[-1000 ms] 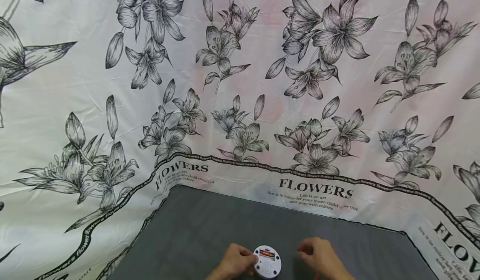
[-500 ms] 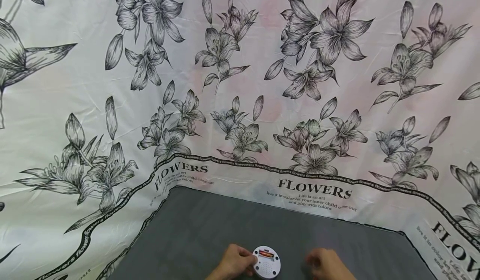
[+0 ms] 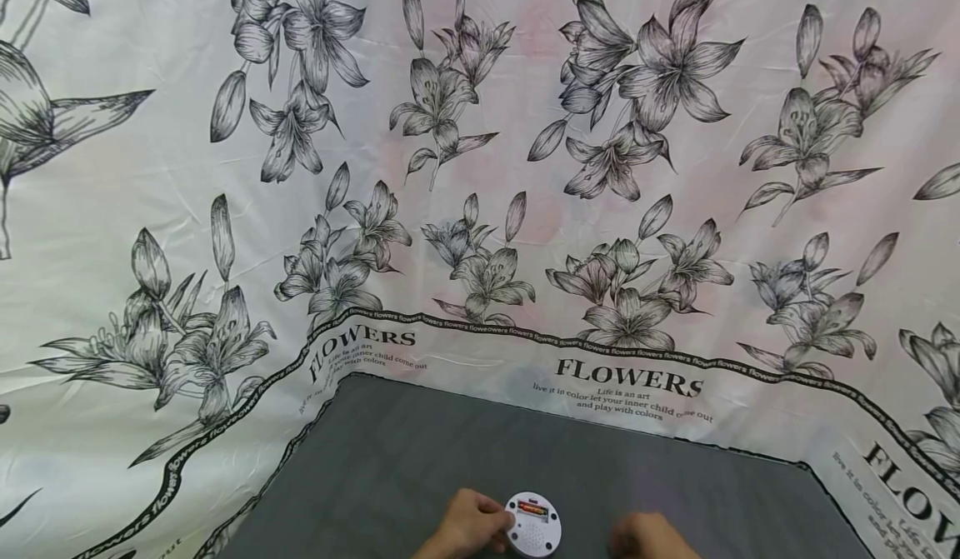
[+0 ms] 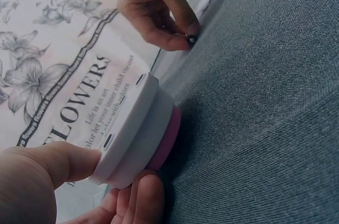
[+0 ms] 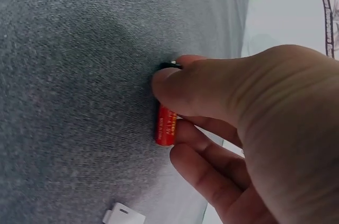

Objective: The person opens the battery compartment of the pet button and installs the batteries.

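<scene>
Grey woven cloth (image 5: 79, 49) lies below: the left hand (image 3: 470, 521) pinches a round white-and-pink plastic device (image 4: 132, 131), the right hand (image 5: 249, 107) a red cylindrical battery (image 5: 165, 128); best keep the device steady.

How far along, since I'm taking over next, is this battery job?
Looks done: one battery sits in the open compartment of the white round device. In hand: the left hand grips the device; the right hand pinches a second battery. Remaining, probably: seating that one, then fitting the small white piece on the cloth, apparently the cover.
</scene>
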